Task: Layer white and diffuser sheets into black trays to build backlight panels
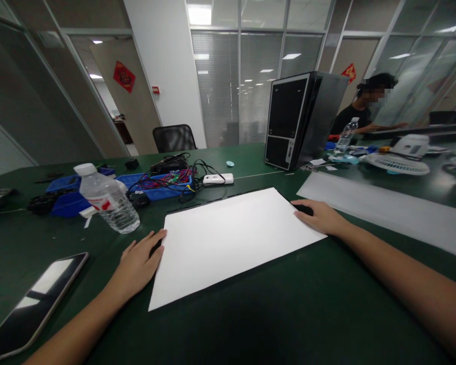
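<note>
Left hand (137, 263): thumb and forefinger apart, tips at the left short edge of the blank white rectangular paper sheet (235, 238). Right hand (321, 217): thumb and forefinger apart, tips at the right short edge. Whether any tip reaches under the paper cannot be told. The sheet lies flat between the hands, its long axis running left to right, right end angled slightly away from the person; neither hand is clearly nearer. Left of the sheet, beyond the left hand: clear plastic bottle with white cap (112, 203). Beyond the sheet, toward the right: black computer tower (289, 116).
</note>
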`<control>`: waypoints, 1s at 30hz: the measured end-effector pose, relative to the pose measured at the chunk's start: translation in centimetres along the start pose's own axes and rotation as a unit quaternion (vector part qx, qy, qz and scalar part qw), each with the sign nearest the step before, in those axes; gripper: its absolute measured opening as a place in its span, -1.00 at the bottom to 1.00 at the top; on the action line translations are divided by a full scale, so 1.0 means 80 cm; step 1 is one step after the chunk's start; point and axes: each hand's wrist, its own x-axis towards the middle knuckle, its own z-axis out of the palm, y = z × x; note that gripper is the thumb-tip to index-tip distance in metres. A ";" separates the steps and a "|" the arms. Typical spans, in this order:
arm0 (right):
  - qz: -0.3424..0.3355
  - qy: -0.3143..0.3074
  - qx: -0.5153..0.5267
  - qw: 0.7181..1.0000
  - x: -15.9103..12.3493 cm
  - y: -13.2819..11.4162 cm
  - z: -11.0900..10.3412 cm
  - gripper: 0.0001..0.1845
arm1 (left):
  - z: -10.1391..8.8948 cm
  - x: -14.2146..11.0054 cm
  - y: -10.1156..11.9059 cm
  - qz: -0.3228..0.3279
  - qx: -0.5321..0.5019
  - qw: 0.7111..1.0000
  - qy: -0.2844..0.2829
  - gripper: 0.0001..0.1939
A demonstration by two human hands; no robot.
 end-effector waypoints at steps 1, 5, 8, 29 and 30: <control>-0.025 0.000 0.006 1.000 -0.001 -0.003 0.002 -0.43 | -0.001 0.000 0.001 -0.003 -0.005 1.000 0.000 -0.32; -0.068 0.000 0.014 0.998 -0.004 -0.010 0.012 -0.43 | -0.008 -0.001 0.005 -0.004 -0.022 1.000 0.005 -0.29; -0.058 -0.001 0.000 0.998 -0.005 -0.013 0.010 -0.42 | -0.009 -0.002 0.004 0.011 -0.015 1.000 -0.007 -0.26; 0.037 0.086 -0.205 0.974 0.010 0.042 -0.017 -0.37 | 0.000 0.006 -0.007 0.016 0.018 1.000 -0.004 -0.33; 0.074 0.084 -0.220 0.969 0.010 0.054 -0.016 -0.31 | 0.000 0.005 -0.007 0.021 0.018 1.000 -0.002 -0.33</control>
